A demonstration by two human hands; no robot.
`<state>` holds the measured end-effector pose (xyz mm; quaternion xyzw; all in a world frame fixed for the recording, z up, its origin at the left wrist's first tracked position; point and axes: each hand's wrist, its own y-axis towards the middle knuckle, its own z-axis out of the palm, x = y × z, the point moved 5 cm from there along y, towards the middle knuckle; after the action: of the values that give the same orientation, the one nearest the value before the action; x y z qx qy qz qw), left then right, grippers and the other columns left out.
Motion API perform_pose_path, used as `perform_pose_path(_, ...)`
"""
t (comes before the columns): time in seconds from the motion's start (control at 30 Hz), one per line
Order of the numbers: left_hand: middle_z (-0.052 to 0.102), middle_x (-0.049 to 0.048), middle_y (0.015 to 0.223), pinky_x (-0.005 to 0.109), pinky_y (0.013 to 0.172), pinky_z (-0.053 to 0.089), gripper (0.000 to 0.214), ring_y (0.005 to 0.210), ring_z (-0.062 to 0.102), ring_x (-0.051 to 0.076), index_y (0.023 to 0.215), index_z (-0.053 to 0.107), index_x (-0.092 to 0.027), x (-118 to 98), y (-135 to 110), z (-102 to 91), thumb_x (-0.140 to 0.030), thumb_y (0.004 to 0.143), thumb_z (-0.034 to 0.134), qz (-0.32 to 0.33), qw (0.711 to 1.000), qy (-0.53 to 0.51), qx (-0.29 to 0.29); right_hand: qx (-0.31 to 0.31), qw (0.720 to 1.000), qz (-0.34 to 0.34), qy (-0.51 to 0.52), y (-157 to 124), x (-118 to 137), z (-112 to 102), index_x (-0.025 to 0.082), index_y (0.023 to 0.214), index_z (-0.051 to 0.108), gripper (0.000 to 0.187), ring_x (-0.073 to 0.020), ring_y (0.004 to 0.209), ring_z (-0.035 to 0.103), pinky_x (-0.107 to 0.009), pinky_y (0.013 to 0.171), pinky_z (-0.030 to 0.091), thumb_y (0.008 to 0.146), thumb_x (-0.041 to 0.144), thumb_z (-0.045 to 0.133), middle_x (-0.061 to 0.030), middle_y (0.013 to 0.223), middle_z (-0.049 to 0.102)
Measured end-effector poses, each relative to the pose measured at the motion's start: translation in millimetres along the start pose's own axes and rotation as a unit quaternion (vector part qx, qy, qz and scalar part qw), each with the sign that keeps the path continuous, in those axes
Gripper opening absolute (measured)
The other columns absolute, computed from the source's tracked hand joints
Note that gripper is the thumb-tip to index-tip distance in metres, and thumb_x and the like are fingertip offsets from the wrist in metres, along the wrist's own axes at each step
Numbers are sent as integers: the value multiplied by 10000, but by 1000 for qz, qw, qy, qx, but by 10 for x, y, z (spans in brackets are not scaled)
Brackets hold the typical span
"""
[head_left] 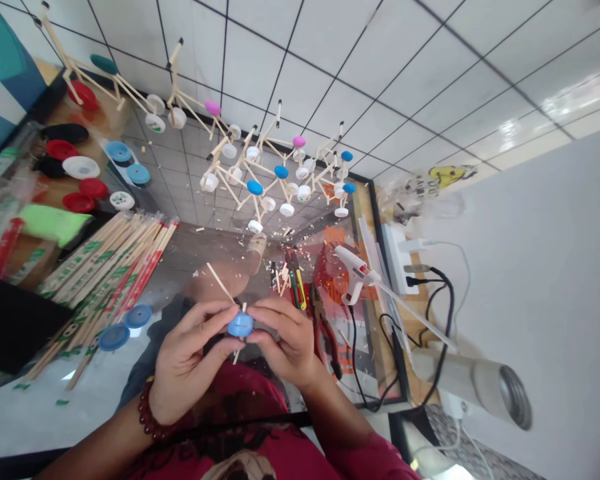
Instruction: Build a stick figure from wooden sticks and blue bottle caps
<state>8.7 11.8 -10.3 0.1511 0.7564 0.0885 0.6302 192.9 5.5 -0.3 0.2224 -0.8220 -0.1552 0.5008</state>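
Blue bottle cap [241, 325] pinched between left hand [190, 360] and right hand [285, 340] (both nearly closed).

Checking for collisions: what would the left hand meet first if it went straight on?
The left hand would meet the blue cap first; its fingertips already touch it.

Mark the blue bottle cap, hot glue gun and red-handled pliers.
blue bottle cap [241, 325], head view, on the cap's domed face
hot glue gun [355, 265], head view, on the white body
red-handled pliers [324, 337], head view, on a red handle
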Motion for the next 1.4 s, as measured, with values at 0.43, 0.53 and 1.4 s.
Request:
perform_pose_path(0.43,860,24,1045,343,731,696,391,849,818,238,1169,854,-360,-18,56,-2,-88,912,743,22,999,30,18,-12,999,-39,-34,-23,60,49,239,1340,686,281,-242,909,777,-395,825,682,1069,199,625,-109,1071,802)
perform_pose_path(0.53,843,22,1073,313,760,692,382,893,813,214,1195,842,-341,-5,40,7,-92,929,728,21,999,35,7,-13,999,-35,-35,-8,63,34,260,1376,683,319,-238,915,788,-369,821,676,1060,212,676,-100,1081,812)
perform_pose_path(1.4,819,76,1173,390,858,706,403,1020,819,280,1240,793,-300,45,3,57,-160,863,810,-38,999,28,13,30,981,146,121,-35,-200,79,240,1181,775,222,-187,883,781,-309,815,647,985,347,775,-58,1015,825)
